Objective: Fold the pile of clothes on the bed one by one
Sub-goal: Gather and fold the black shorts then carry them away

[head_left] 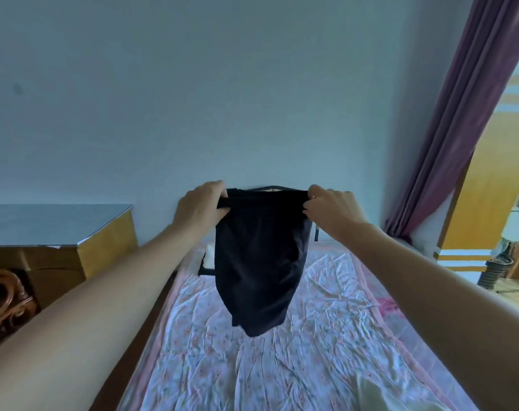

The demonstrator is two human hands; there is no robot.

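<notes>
The dark navy cloth garment (pixel 259 262) pinched between the left hand (pixel 199 208) and right hand (pixel 332 212) looks soft and matt, the wrinkled pink floral cotton bedsheet (pixel 252 366) below them thin and creased, the yellow wooden cabinet (pixel 104 241) left of them glossy-topped.

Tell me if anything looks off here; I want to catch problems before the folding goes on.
Nothing stands out. The left hand and right hand hold the dark garment by its top edge, hanging above the bed sheet. The sheet is wrinkled but not torn or stained.
</notes>
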